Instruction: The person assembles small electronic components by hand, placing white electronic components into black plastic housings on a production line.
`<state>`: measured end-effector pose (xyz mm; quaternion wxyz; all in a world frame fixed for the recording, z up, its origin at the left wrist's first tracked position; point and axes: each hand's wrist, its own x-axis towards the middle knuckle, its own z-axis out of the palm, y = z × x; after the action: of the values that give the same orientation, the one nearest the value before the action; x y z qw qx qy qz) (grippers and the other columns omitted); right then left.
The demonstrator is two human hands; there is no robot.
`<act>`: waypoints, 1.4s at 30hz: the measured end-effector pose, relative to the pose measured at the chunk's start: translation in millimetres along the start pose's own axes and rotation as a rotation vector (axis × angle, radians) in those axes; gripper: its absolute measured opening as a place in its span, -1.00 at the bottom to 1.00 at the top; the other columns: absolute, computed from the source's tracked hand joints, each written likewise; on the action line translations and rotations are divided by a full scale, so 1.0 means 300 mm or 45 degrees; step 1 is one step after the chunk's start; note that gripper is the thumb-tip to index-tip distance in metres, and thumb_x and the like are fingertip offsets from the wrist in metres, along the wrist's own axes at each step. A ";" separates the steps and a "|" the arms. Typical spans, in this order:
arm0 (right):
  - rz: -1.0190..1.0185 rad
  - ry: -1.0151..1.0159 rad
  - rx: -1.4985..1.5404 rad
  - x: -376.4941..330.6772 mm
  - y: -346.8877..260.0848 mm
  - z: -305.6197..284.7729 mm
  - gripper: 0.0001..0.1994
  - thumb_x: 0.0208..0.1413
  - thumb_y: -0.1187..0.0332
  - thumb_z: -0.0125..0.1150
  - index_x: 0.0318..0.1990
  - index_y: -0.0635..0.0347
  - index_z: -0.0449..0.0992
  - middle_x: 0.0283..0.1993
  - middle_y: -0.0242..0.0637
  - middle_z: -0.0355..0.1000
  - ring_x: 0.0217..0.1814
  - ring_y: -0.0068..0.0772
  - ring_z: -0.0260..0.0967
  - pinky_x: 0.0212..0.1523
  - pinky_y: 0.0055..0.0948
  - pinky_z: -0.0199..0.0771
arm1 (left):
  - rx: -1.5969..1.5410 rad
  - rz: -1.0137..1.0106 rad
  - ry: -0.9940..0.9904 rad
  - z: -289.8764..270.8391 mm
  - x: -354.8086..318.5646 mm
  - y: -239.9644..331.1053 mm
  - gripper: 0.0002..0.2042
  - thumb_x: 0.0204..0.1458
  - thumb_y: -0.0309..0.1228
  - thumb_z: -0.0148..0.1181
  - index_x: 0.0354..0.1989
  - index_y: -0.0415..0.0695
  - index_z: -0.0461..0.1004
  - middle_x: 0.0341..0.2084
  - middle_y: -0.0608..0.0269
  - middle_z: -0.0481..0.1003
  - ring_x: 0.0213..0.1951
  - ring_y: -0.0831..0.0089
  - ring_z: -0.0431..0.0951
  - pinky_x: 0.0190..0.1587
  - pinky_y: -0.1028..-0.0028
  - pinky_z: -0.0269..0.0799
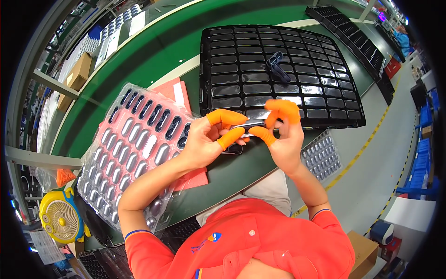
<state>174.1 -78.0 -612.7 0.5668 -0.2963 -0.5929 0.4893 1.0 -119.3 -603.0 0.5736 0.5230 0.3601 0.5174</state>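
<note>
My left hand and my right hand meet over the near edge of the green bench, both wearing orange finger cots. Together they pinch a small elongated silver-and-dark part between thumbs and forefingers. A second dark oval part lies just under my left thumb. To the left sits a clear blister tray with several silver oval parts and some dark ring-shaped ones. Behind my hands lies a black moulded tray with many rectangular pockets; a small dark looped piece rests on it.
Pink sheets lie under the clear tray. A yellow desk fan stands at the lower left. More black trays run along the far right. A smaller blister sheet sits by my right wrist. Cardboard boxes sit on the left shelf.
</note>
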 end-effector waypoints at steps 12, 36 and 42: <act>-0.692 -0.167 -0.622 0.002 0.097 0.036 -0.77 -0.12 0.58 0.24 -0.22 0.33 0.51 -0.46 -0.22 0.43 -0.58 -0.50 0.33 -0.54 -0.64 0.30 | 0.569 -0.101 0.063 -0.026 -0.001 0.065 -0.81 -0.03 -0.61 0.14 -0.24 -0.32 0.33 -0.33 0.15 0.44 -0.38 0.54 0.50 -0.39 0.56 0.50; 0.122 -0.106 -0.010 -0.021 0.026 0.068 -0.83 0.00 0.52 0.18 -0.22 0.31 0.52 -0.52 -0.40 0.40 -0.66 -0.71 0.24 -0.67 -0.73 0.15 | 0.271 -0.311 0.153 -0.020 -0.014 0.090 -0.82 0.05 -0.60 -0.02 -0.16 -0.34 0.32 -0.55 0.15 0.41 -0.61 0.49 0.48 -0.64 0.59 0.41; 0.324 0.019 0.165 -0.009 0.019 0.035 -0.85 0.01 0.46 0.19 -0.24 0.28 0.54 -0.54 -0.42 0.40 -0.68 -0.72 0.21 -0.71 -0.75 0.04 | 0.075 -0.341 0.006 -0.026 0.023 0.086 -0.77 0.04 -0.58 0.03 -0.12 -0.35 0.30 -0.46 0.07 0.45 -0.51 0.36 0.54 -0.54 0.53 0.49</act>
<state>163.3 -81.1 -617.7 0.5224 -0.3355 -0.5137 0.5922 -10.6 -112.9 -578.6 0.6211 0.4859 0.4429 0.4267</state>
